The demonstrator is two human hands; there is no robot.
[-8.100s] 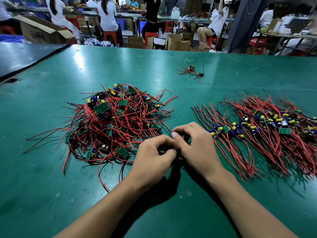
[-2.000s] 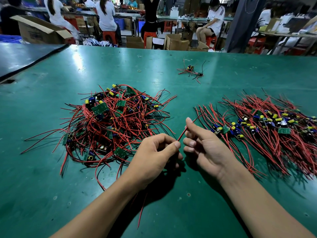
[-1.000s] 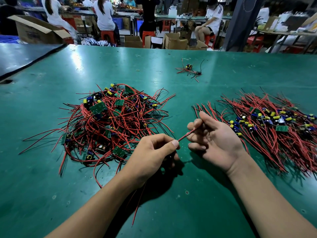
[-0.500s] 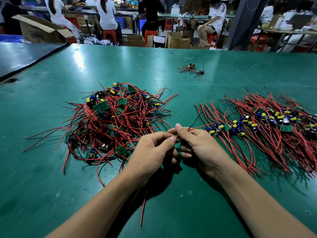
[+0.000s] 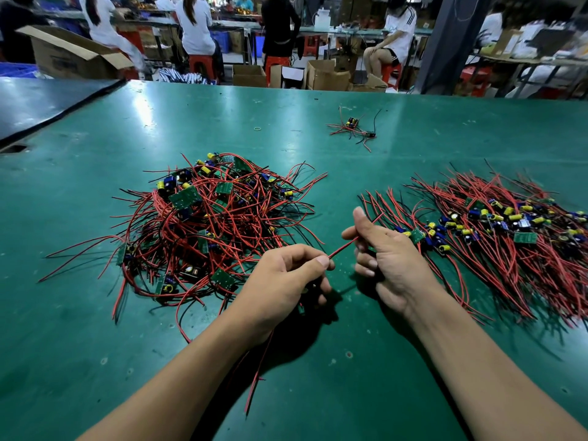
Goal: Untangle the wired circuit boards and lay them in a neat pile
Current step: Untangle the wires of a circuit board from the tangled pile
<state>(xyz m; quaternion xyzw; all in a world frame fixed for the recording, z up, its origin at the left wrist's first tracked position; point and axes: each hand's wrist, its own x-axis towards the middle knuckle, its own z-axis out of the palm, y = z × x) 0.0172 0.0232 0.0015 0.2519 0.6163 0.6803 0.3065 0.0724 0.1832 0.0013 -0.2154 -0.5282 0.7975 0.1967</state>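
**Green table, one lead held taut between two hands**

Scuffed, faintly glossy green matting covered the table (image 5: pixel 318 393) in a busy workshop. The left hand (image 5: pixel 286 281) had its grip closed, thumb and forefinger pinching a thin red wire (image 5: pixel 343 246). Its board was mostly hidden under the curled fingers, and trailing leads (image 5: pixel 257 377) ran back beneath the wrist. The right hand (image 5: pixel 391 265) gripped the same wire nearer its free end, thumb raised.

The tangled heap (image 5: pixel 216 224) lay left of the hands and the neat pile (image 5: pixel 496 249) right, its wires combed roughly one way.

Done well, the step likely called for light, even tension along the lead rather than a yank, since the solder joints looked small. The unit should then go down parallel to its neighbours.

The wires looked slick and springy. The green boards (image 5: pixel 186 197) were small flat rectangles, and the capacitors (image 5: pixel 509 214) were stubby yellow and blue cylinders.
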